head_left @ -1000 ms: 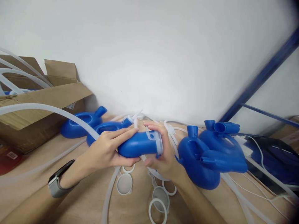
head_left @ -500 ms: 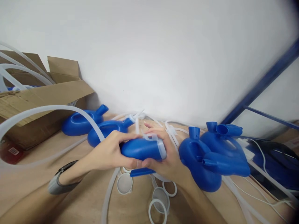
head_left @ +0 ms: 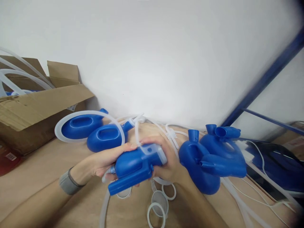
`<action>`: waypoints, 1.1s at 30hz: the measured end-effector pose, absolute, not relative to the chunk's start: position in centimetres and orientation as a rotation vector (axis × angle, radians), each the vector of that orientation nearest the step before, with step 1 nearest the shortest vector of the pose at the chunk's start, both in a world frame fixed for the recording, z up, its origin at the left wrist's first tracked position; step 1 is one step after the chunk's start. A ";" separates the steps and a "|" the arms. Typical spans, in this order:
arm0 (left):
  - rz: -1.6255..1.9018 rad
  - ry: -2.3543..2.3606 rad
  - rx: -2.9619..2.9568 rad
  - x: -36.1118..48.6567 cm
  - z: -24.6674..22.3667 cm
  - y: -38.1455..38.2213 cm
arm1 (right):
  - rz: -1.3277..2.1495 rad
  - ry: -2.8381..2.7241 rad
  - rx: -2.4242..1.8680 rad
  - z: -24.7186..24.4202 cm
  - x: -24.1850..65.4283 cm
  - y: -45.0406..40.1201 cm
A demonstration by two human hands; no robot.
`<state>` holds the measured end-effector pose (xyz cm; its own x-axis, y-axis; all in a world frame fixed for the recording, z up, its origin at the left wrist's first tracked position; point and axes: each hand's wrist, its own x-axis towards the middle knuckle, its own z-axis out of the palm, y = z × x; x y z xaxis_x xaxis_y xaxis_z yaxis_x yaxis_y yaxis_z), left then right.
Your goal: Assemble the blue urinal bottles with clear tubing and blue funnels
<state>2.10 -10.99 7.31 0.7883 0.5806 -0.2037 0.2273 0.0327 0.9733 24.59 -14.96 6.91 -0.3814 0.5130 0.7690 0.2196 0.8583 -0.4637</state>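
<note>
A blue plastic part [head_left: 133, 163] with a long flat handle is held between both hands. My left hand [head_left: 106, 161] wraps its left end, where a translucent fitting pokes out under the fingers. A grey band circles the left wrist. My right hand [head_left: 167, 155] grips the right end, around a translucent cap [head_left: 161, 153] with a tab and a hole. A clear hose [head_left: 89, 112] loops behind the left hand. White rings [head_left: 156, 215] and a round translucent lid [head_left: 159, 200] lie on the table below the hands.
Two blue bottles [head_left: 104, 137] stand behind my left hand; several blue bottles and tubes [head_left: 201, 171] are at the right. An open cardboard box [head_left: 42, 104] with hoses is at the left, a red object [head_left: 8, 160] before it. A blue metal frame [head_left: 263, 79] rises at the right.
The blue part has turned, so its long handle now faces me and slants down to the left. My left hand has moved left and lower, and the hose loop has shifted right.
</note>
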 end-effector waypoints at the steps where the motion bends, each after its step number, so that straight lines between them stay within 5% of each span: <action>1: 0.348 0.707 1.522 2.1 7.6 -10.9 | 0.351 -1.961 -0.580 6.9 24.8 -14.6; 8: 0.927 0.714 2.020 0.7 8.4 -10.1 | 0.418 -1.810 -0.932 7.6 24.0 -14.9; 33: 1.030 0.765 2.092 1.5 7.0 -10.8 | 0.285 -1.573 -0.866 7.6 22.4 -16.2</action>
